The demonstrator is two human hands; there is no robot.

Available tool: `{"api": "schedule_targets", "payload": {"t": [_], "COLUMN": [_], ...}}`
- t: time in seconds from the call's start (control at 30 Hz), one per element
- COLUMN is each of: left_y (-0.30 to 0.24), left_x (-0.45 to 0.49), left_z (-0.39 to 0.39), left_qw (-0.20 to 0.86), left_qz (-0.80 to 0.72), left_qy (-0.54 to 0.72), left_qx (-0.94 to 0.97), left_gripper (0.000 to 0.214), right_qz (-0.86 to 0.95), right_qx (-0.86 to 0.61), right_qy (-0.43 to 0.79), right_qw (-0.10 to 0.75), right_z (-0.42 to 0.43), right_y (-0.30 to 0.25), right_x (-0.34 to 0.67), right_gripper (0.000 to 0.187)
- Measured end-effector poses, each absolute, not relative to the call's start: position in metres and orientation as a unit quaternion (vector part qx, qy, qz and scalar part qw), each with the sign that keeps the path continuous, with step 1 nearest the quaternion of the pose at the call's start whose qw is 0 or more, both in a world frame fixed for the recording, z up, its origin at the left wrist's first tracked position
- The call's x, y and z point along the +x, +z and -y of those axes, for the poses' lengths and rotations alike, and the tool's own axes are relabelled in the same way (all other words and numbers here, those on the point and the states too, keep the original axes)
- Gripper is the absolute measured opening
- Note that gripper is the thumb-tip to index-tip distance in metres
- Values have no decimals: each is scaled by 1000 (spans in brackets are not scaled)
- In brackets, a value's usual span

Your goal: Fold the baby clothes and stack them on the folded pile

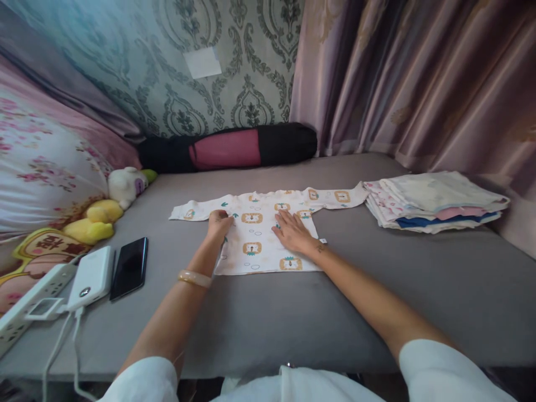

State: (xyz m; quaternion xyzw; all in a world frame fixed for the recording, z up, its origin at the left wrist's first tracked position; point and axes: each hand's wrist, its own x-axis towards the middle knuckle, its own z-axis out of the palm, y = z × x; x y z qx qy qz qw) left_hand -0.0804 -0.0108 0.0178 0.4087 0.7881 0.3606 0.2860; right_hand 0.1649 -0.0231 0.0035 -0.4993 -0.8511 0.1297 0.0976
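A small white baby shirt [255, 234] with orange lion prints lies spread flat on the grey bed [377, 279], both sleeves stretched out to the sides. My left hand [219, 223] rests on the shirt's left side near the armpit, fingers curled down on the cloth. My right hand [291, 230] lies flat on the shirt's middle right, fingers stretched out and together. A pale bangle [194, 278] sits on my left wrist.
A stack of folded clothes [435, 202] lies at the right, touching the shirt's right sleeve. A black phone [129, 267], a white power bank [92, 277] and a power strip [29, 304] lie at the left. Plush toys [113, 201] and a black-and-pink bolster [228, 148] line the back.
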Motion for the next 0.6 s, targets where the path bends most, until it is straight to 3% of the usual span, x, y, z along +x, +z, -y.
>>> {"api": "schedule_targets", "payload": {"t": [0.3, 0.47, 0.6], "left_y": [13, 31, 45], "left_x": [-75, -65, -53], "left_z": [36, 34, 11], "left_qw": [62, -3, -26], "left_qz": [-767, -771, -744], "left_qy": [172, 58, 71], "left_qx": [615, 635, 664], "left_gripper": [30, 32, 27], "right_qz": [773, 775, 769], "right_qx": [-624, -626, -627], "right_qy": [54, 54, 89], "right_qw": [101, 73, 93], "right_z": [33, 33, 8], "right_y": [-2, 11, 34], "right_x": [195, 206, 191], "right_gripper": [68, 60, 45]}}
